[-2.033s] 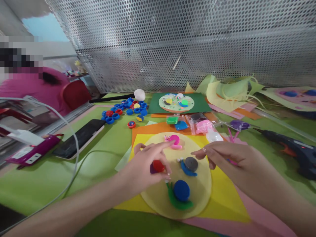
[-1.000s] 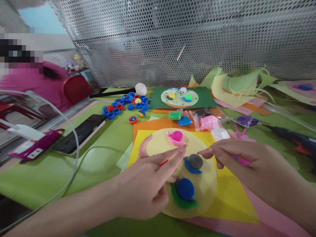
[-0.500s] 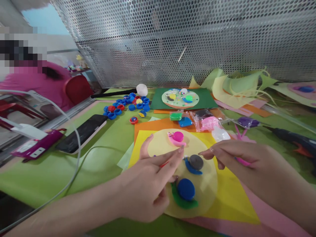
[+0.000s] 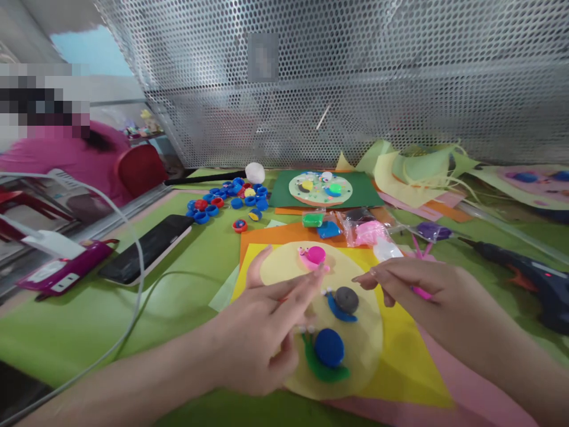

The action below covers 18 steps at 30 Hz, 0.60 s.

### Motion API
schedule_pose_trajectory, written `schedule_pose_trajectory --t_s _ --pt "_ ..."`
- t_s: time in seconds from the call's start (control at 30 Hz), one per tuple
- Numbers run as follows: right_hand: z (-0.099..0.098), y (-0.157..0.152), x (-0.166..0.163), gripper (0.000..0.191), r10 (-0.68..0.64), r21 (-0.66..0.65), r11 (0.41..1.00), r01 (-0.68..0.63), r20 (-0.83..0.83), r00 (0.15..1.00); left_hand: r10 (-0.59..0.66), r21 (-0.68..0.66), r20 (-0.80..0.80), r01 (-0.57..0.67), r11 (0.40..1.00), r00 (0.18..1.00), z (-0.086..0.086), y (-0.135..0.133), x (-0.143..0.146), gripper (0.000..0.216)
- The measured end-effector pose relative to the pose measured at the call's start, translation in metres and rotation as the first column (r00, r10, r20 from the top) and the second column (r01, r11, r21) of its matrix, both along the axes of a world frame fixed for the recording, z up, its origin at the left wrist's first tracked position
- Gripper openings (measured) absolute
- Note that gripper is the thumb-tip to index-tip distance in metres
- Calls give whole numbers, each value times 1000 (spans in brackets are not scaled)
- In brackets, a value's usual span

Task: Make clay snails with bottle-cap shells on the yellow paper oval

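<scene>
My left hand lies over the left part of a pale yellow paper disc, thumb spread and two fingers stretched out. Their tips touch or almost touch the tail of a pink clay snail with a bottle-cap shell. Just right of the disc's middle hovers my right hand, its thumb and forefinger pinched together; anything between them is too small to make out. Below its fingertips are a blue snail with a grey shell and a green snail with a blue shell. My left hand hides something red on the disc.
Bottle caps cluster at the back left near a phone and a purple power strip with a white cable. Bagged clay lies behind the disc. A glue gun rests at the right. A decorated disc stands at the back.
The view has tilted up slightly, so things sit lower in it. My left hand has drawn back a little from the blue and green snails, showing their white eyes. The right hand stays pinched.
</scene>
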State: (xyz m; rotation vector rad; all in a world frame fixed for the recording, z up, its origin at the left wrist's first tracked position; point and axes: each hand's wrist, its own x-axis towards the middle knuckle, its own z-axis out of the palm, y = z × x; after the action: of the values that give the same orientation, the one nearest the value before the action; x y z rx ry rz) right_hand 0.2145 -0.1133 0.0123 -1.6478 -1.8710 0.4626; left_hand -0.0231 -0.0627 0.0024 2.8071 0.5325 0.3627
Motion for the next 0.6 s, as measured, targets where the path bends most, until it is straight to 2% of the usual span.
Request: schedule_pose_trajectory --t_s 0.13,0.2,0.3,0.43,0.6 --pt "0 4 9 29 -177 94 980 176 7 984 84 137 138 -103 985 987 6 7 -3 84" --pt "-1 7 15 25 -258 182 952 247 34 966 118 184 125 -140 973 985 7 13 -4 82" --pt "-2 11 26 26 -321 270 924 270 165 933 186 209 48 -192 959 981 4 24 -4 73" --pt "-3 16 43 25 -344 250 928 278 282 895 358 172 -7 -352 920 934 -4 41 -3 50" --pt "-15 24 63 27 -347 210 934 288 347 871 399 154 -97 -383 911 912 -11 54 -4 43"
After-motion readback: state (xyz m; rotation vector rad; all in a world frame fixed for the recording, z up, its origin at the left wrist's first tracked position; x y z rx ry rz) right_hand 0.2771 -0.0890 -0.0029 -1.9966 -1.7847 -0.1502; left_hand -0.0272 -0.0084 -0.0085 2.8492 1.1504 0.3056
